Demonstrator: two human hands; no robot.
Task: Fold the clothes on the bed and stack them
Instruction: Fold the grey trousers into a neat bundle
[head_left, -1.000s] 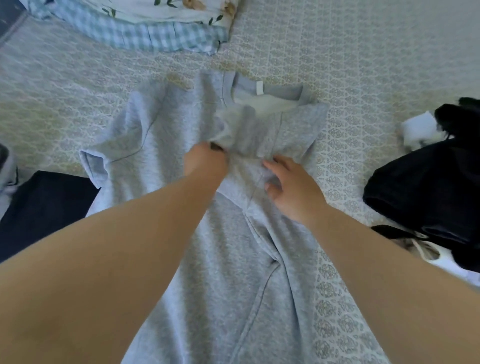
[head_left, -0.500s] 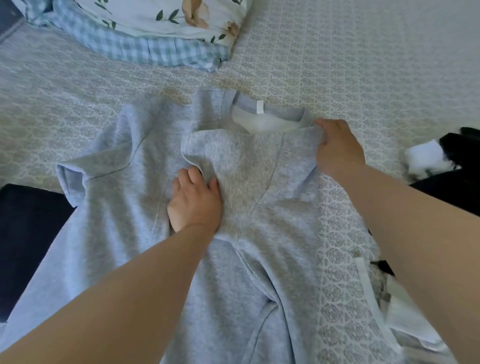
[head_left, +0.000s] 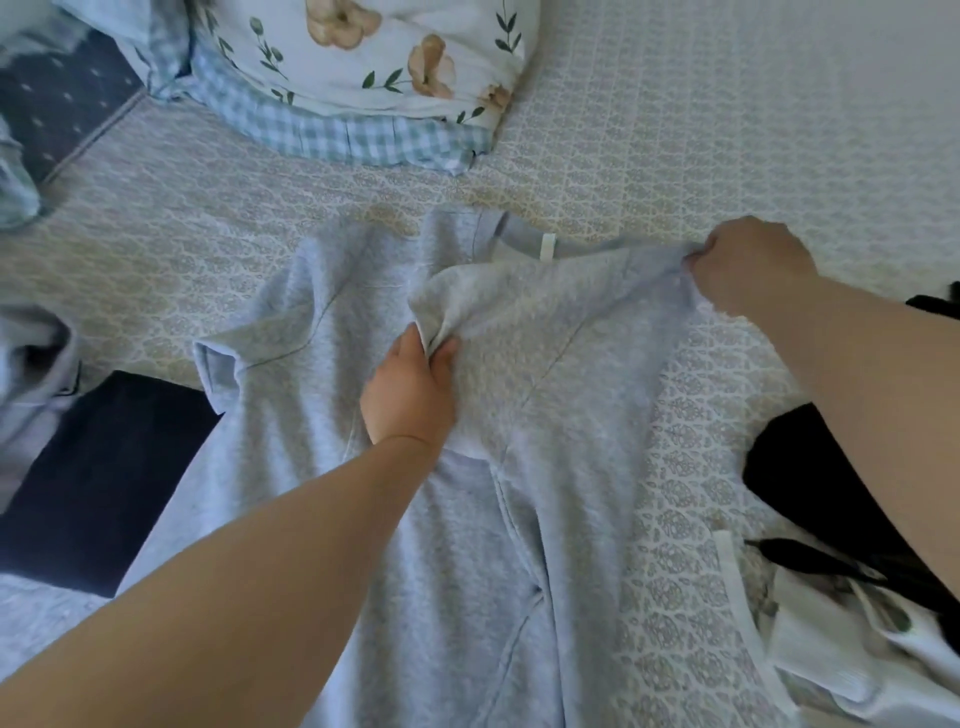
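Observation:
A light grey short-sleeved shirt (head_left: 322, 415) lies spread on the patterned bed cover (head_left: 675, 156), collar away from me. Its right side is folded inward over the chest. My left hand (head_left: 410, 389) pinches the edge of that folded sleeve near the middle of the shirt. At the right shoulder beside the collar, my right hand (head_left: 753, 265) grips the fold and holds the cloth slightly raised. The left sleeve lies flat, pointing left.
A floral pillow with a checked border (head_left: 363, 88) lies at the top. A dark folded garment (head_left: 98, 478) sits left of the shirt, with grey cloth (head_left: 31, 374) beyond it. Black clothes (head_left: 831, 499) and white cloth (head_left: 852, 639) lie at the right.
My left hand went from pressing flat on the shirt to pinching the folded sleeve edge. My right hand closed on the shoulder fold and drew it rightward. The view tilted up.

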